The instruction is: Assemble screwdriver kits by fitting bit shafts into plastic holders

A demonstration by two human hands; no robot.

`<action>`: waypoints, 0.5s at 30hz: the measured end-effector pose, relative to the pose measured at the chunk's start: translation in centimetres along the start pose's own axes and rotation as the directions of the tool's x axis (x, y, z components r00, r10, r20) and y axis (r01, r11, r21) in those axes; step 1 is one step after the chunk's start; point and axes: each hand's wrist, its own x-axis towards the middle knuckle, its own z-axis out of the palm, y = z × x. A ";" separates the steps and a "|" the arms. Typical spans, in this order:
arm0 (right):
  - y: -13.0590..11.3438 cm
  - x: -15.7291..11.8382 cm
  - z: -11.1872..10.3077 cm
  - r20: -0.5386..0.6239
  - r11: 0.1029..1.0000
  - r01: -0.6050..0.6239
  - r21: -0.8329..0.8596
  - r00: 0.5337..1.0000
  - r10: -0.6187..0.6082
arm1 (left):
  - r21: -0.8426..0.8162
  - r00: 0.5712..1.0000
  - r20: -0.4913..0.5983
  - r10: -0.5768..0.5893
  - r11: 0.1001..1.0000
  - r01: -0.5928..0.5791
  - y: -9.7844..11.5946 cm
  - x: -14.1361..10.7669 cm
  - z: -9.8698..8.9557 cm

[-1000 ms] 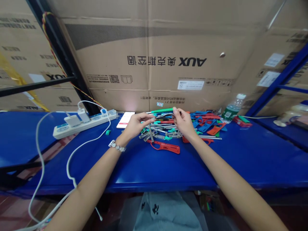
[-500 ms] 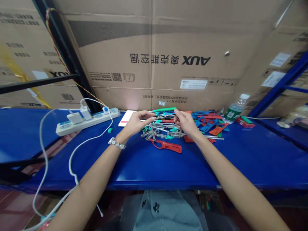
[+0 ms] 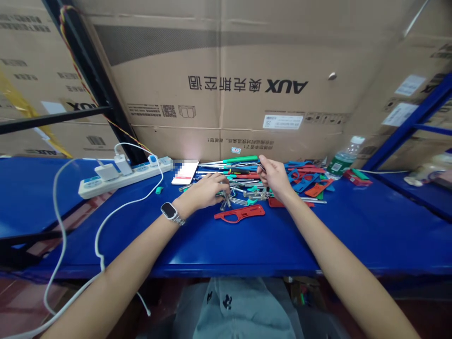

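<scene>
Left hand (image 3: 210,190) low among clear plastic pieces (image 3: 226,203), right hand (image 3: 275,178) pinching a thin strand (image 3: 252,164)

At the far left of the blue table (image 3: 247,254), a white power strip (image 3: 90,189) lies at a slant with white adapters (image 3: 107,172) plugged in; a white cable (image 3: 100,235) loops down past the near edge. A small green piece (image 3: 158,190) lies just beside the strip, and a pale phone (image 3: 185,172) lies to its right.

The left hand, with a watch (image 3: 169,211) on its wrist, is palm down, fingers curled over the clear pieces; whether it grips one cannot be told. Just to the near side lies a red casing (image 3: 247,213) with a loop at its left end. Beyond the hands, a green handle (image 3: 243,159) lies across the far side of the pile.

The right hand has its thumb and fingers closed on the strand, which runs left above the pile. To its right are jumbled blue and red casings, including an orange-red one (image 3: 318,188), then a clear bottle (image 3: 341,162) with a green label and a red box (image 3: 355,179). A large carton (image 3: 158,52) with upside-down lettering stands behind everything.
</scene>
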 end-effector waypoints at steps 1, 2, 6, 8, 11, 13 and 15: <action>0.0 0.0 0.1 0.004 1.000 -0.004 0.002 1.000 0.004 | 0.012 1.000 -0.004 0.015 1.000 -0.015 0.0 0.1 0.0; 0.1 -0.1 0.1 0.007 1.000 -0.008 0.005 1.000 0.008 | 0.024 0.999 -0.011 0.032 0.999 -0.031 -0.2 0.2 0.0; 0.2 -0.1 0.2 0.012 0.998 0.020 0.055 1.000 -0.020 | 0.069 0.986 -0.148 0.081 0.995 -0.071 -0.8 0.3 -0.3; 0.2 -0.3 0.2 0.003 0.991 0.064 0.114 0.998 -0.065 | 0.066 0.960 -0.271 0.066 0.997 -0.049 -1.0 0.2 -0.6; 0.2 -0.5 0.4 -0.015 0.977 0.107 0.185 0.994 -0.106 | -0.005 0.926 -0.377 -0.019 1.000 0.018 -1.2 -0.3 -1.2; 0.2 -0.7 0.6 -0.005 0.974 0.111 0.199 0.994 -0.112 | -0.075 0.917 -0.391 -0.078 0.996 0.053 -1.4 -0.8 -1.5; 0.2 -0.8 0.8 0.018 0.975 0.108 0.196 0.993 -0.113 | -0.146 0.909 -0.395 -0.133 0.986 0.081 -1.5 -1.1 -1.8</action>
